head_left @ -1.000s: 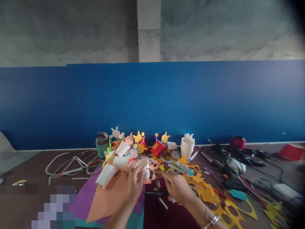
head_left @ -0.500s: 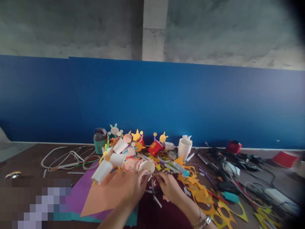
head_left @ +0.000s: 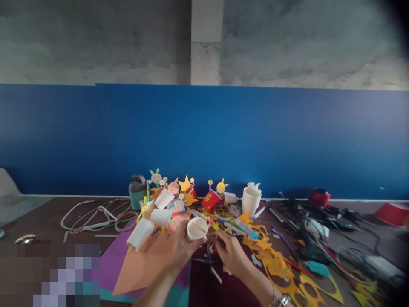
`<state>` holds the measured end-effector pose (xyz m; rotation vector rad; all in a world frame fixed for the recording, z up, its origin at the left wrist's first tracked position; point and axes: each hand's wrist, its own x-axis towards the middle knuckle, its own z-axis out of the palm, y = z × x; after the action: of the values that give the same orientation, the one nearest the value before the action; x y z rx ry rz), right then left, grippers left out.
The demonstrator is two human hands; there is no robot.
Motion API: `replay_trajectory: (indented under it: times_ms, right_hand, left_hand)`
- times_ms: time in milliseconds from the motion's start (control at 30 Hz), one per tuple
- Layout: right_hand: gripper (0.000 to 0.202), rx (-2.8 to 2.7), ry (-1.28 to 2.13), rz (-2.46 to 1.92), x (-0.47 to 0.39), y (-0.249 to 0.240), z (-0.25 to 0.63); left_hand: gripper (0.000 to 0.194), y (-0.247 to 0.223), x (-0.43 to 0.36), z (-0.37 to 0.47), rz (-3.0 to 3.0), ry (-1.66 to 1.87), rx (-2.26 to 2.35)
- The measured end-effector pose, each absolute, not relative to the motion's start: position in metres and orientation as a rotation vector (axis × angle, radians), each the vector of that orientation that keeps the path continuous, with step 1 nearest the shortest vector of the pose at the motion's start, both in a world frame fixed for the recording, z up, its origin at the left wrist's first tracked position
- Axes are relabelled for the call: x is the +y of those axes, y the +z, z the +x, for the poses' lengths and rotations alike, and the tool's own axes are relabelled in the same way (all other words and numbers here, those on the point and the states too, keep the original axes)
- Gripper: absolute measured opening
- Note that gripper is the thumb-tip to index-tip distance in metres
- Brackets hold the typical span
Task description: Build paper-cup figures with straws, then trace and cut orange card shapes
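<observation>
My left hand (head_left: 182, 247) is wrapped round a white paper cup (head_left: 197, 236), whose open mouth faces up and toward me. A thin pale strip or stick (head_left: 200, 227) shows inside the cup. Just right of the cup is my right hand (head_left: 228, 249), its thumb and fingertips pinched together. Whatever is between those fingertips is too small to make out. Below the hands lies a dark crossed tool (head_left: 209, 257), perhaps scissors, on a dark red sheet. Paper-cup figures with round paper faces (head_left: 174, 188) crowd together behind my left hand.
Orange, purple and teal paper sheets (head_left: 140, 264) lie at the left. Yellow cut-out scraps (head_left: 275, 266) spread to the right, with a glue stick (head_left: 247, 229) among them. A stack of white cups (head_left: 251, 200) stands behind. Tangled black cables (head_left: 319, 221) lie farther right.
The cup in my left hand has turned so its mouth shows more fully. My right fingertips have drawn slightly away from its rim. The view has shifted a little.
</observation>
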<state>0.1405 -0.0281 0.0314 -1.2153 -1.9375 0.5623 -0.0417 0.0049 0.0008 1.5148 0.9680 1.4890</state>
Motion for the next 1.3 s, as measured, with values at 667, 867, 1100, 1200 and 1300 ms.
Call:
replay_trajectory:
  times_ms: [667, 867, 1100, 1200, 1300]
  right_hand:
    - [0.032, -2.174, 0.396, -1.175, -0.03, 0.047, 0.154]
    - [0.031, -2.211, 0.409, -1.112, -0.029, 0.045, 0.157]
    - [0.032, -2.159, 0.289, -1.174, -0.028, 0.043, 0.16]
    - [0.022, -2.089, 0.195, -1.229, -0.028, 0.045, 0.161]
    - [0.015, -2.114, 0.149, -1.207, -0.028, 0.045, 0.161]
  left_hand:
    - [0.057, -0.006, 0.001, -0.041, 1.51, 1.288, 0.717]
    - [0.064, -0.006, 0.002, -0.042, 1.493, 1.275, 0.704]
    - [0.063, 0.005, 0.0, -0.043, 1.5, 1.325, 0.718]
    - [0.064, 0.008, -0.001, -0.044, 1.481, 1.371, 0.751]
    - [0.06, 0.008, -0.001, -0.045, 1.442, 1.367, 0.753]
